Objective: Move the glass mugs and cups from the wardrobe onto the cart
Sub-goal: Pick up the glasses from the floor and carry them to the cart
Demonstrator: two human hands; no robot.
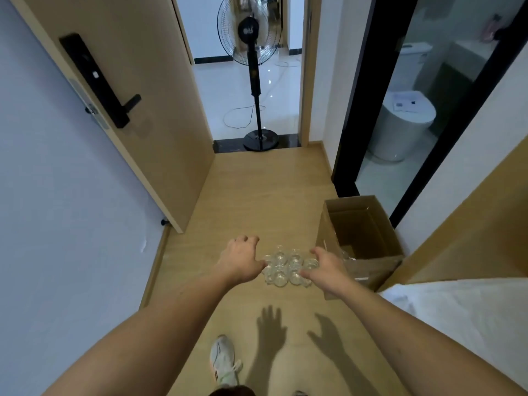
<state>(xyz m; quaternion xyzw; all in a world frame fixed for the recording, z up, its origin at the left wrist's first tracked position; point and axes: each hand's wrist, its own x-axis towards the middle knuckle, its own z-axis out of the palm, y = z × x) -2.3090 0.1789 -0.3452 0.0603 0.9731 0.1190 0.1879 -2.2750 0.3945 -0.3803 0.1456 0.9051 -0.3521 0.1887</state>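
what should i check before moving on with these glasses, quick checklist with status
1. Both hands at the glass cups: ok, left hand and right hand flank the cluster.
2. Firm hold: cannot tell, fingers only seem to touch the sides.
3. Cups bunched together: ok, tight cluster.
4. Path ahead: not ok, cardboard box sits close on the right and the standing fan stands in the doorway.
5. Cart in sight: not ok, none visible.

A black standing fan (251, 32) stands in an open doorway beyond a wooden door (134, 90) with a black lock (98, 81), an open cardboard box (360, 241) sits on the wood floor (257, 195), and a white toilet (405, 121) shows through glass at right.
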